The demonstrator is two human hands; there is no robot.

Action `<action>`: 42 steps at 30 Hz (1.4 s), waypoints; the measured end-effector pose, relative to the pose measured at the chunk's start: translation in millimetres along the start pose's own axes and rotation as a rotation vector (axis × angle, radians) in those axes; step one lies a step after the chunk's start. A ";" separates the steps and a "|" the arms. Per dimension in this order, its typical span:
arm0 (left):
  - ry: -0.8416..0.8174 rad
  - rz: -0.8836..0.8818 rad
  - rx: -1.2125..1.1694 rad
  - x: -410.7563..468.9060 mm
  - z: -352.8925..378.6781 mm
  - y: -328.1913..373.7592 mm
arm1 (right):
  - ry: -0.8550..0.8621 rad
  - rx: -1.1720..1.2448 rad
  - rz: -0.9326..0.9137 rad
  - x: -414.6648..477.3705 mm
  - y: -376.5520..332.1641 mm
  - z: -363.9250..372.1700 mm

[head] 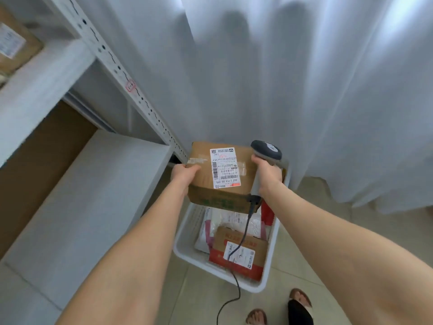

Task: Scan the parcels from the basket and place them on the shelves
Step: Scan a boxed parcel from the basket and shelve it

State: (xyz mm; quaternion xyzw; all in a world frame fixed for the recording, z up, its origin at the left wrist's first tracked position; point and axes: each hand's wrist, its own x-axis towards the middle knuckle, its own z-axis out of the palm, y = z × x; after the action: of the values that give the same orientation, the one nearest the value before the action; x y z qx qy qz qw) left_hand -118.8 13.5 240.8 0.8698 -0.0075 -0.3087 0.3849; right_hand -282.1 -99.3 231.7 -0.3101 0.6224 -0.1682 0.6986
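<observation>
My left hand (pixel 184 173) grips the left edge of a brown cardboard parcel (pixel 206 181) held above the basket, its white shipping label (pixel 224 167) facing up. My right hand (pixel 267 171) grips the handle of a grey barcode scanner (pixel 267 150), whose head sits at the parcel's right far corner. The scanner's black cable (pixel 243 233) hangs down across the basket to the floor. Below, the white plastic basket (pixel 273 245) holds a red and brown box (pixel 236 254), white mailer bags (pixel 234 219) and a red item at the right.
White metal shelves (pixel 77 200) stand on the left, with a slotted upright (pixel 131 83) and a brown parcel (pixel 16 48) on an upper shelf. A white curtain (pixel 281 78) hangs behind the basket. The floor is tiled; my feet in sandals (pixel 300 306) show at the bottom.
</observation>
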 end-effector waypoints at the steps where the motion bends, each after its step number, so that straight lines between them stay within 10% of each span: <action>1: -0.014 0.006 -0.010 -13.0 -9.7 10.0 | -0.006 0.006 -0.005 -16.2 -10.9 -1.0; 42: 0.003 0.308 -0.128 -275.3 -183.2 92.6 | -0.237 0.125 -0.225 -291.7 -96.5 -78.3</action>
State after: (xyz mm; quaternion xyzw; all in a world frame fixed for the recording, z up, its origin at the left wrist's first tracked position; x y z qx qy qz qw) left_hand -221.3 139.1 543.4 0.8324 -0.1205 -0.2447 0.4824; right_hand -393.0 -8.1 514.4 -0.3513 0.4855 -0.2461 0.7618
